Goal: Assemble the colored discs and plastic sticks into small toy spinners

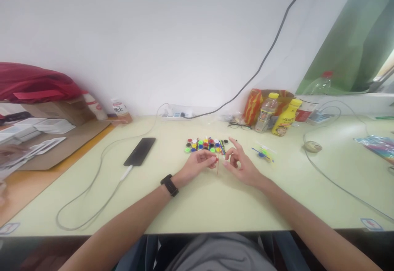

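Observation:
My left hand, with a black watch on the wrist, is closed with its fingertips pinching a small red piece. A thin reddish stick stands upright at that piece; whether the two are joined I cannot tell. Just to the right, my right hand has its index finger raised and its thumb apart from the other fingers, and I see nothing held in it. Behind both hands lie several coloured round discs in rows, with dark, striped-looking sticks among them. Right of my right hand is a blue and yellow-green assembly of sticks.
A black phone on a white cable lies to the left. Along the wall stand a power strip, glasses, a clear bottle and a yellow bottle. Another person's hand shows at the far left, over white boxes.

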`<control>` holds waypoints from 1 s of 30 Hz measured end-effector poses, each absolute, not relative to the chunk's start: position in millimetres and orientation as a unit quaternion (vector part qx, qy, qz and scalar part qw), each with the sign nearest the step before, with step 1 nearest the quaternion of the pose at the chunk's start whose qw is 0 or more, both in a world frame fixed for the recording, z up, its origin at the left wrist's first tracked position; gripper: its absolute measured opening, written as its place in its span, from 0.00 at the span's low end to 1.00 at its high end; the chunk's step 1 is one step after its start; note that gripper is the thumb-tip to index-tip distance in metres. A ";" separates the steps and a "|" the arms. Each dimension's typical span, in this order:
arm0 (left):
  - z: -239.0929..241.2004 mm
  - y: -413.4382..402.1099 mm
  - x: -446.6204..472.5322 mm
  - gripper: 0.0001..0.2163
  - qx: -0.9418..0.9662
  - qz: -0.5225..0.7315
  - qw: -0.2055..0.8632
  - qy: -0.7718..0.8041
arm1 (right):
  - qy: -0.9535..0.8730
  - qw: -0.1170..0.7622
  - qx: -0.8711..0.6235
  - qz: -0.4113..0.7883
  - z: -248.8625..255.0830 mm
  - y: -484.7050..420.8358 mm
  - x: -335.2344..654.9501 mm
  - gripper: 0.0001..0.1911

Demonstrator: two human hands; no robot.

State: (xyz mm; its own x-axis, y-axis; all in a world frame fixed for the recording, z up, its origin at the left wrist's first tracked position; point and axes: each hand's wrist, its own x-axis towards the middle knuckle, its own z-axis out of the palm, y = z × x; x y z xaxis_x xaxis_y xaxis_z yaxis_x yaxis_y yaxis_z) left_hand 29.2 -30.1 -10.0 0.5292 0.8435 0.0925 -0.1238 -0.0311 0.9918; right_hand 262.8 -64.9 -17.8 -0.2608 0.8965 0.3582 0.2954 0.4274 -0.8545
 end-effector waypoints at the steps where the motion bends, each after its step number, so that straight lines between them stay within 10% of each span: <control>1: -9.4 -30.4 29.3 0.17 0.607 0.382 0.631 0.296 | -0.726 0.433 -0.415 0.336 -17.8 -64.8 263.1 0.30; 30: -8.0 -33.1 30.3 0.17 0.617 0.355 0.640 0.289 | -0.680 0.445 -0.403 0.420 -10.2 -64.4 261.5 0.25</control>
